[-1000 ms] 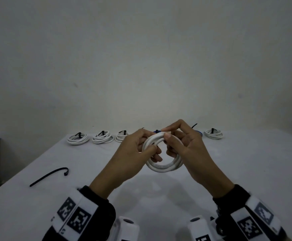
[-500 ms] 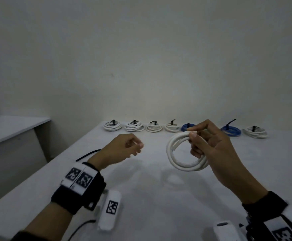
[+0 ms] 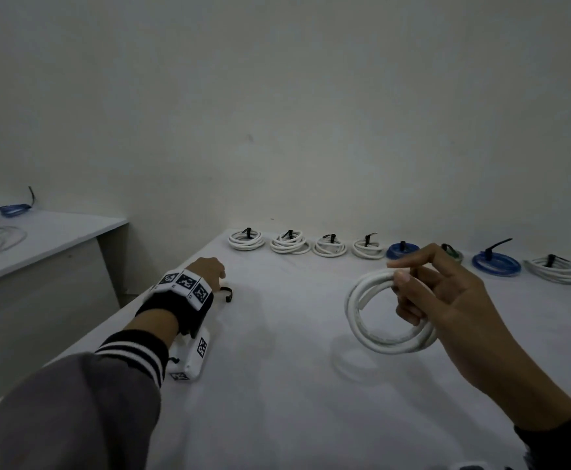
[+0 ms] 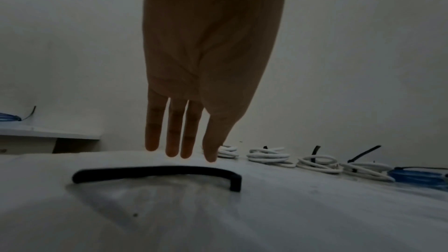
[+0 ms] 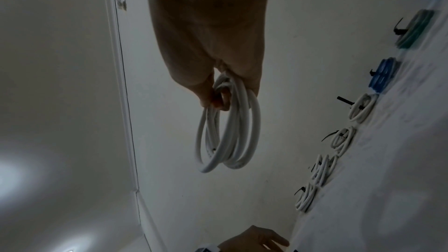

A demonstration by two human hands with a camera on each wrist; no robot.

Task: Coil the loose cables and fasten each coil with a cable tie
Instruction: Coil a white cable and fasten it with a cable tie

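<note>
- up off the white table [image 3: 277, 385], at 3 o'clock, the right hand [image 3: 447, 296] pinches the white cable coil [image 3: 384, 315].
- at 9 o'clock, the left hand [image 3: 206, 268] reaches with straight fingers [image 4: 173, 137], holding nothing, over the black cable tie [image 4: 157, 172].

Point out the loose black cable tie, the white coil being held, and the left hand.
black cable tie [image 4: 155, 171]: left wrist view, middle of its strap.
white coil [image 3: 384, 342]: head view, lower loop.
left hand [image 4: 206, 60]: left wrist view, palm.
</note>
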